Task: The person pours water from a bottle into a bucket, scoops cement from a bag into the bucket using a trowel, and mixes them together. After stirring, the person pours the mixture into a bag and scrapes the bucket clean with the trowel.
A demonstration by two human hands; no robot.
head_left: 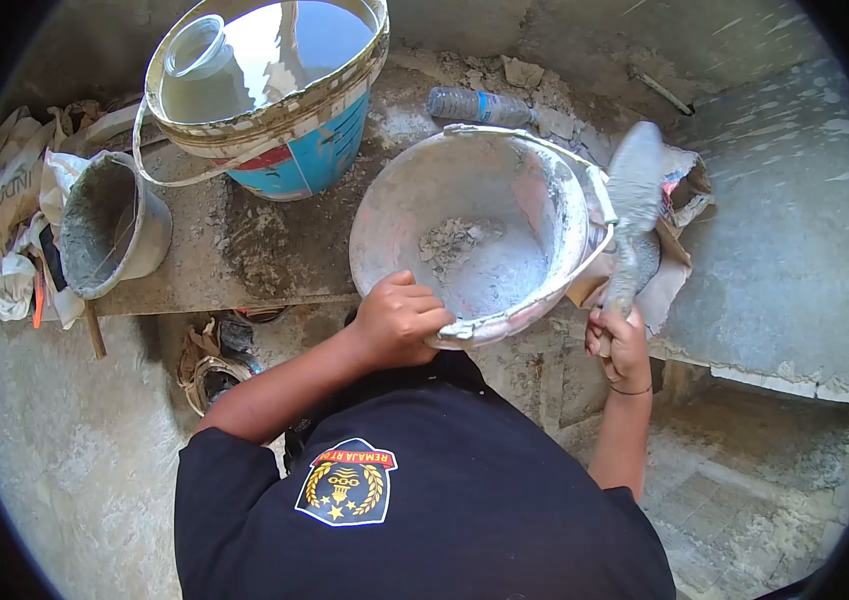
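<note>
**Bucket tipped toward you, trowel up in the other hand**

Your left hand (399,318) is closed over the near rim of the white bucket (474,225), fingers curled on the edge, w/ the bucket tilted so its mouth faces you. Inside: walls smeared grey, and a small patch of dried, crumbly mortar on the bottom, approx. centre; otherwise just a thin film. Its handle runs along the right side of the rim.

Your right hand (622,345) is fisted round the handle of the trowel (634,215), just right of the bucket. The blade points up and away from you, coated in grey cement, and sits over crumpled brown paper sacking (679,255) lying on the ledge.

Far left of centre stands a bigger blue and white pail (314,150), upright, filled w/ water nearly to the rim. A clear plastic jar (194,45) floats or leans at its far-left edge; can't tell which. Its wire handle hangs down on the left.

Further left, a small grey pot (109,225) lies tilted, inner wall caked in cement; contents not clear. White sacks (14,200) are bunched beside it.

Behind the white bucket, a plastic bottle (479,105) lies on its side amid rubble. All this rests on a rough concrete ledge (274,250).
</note>
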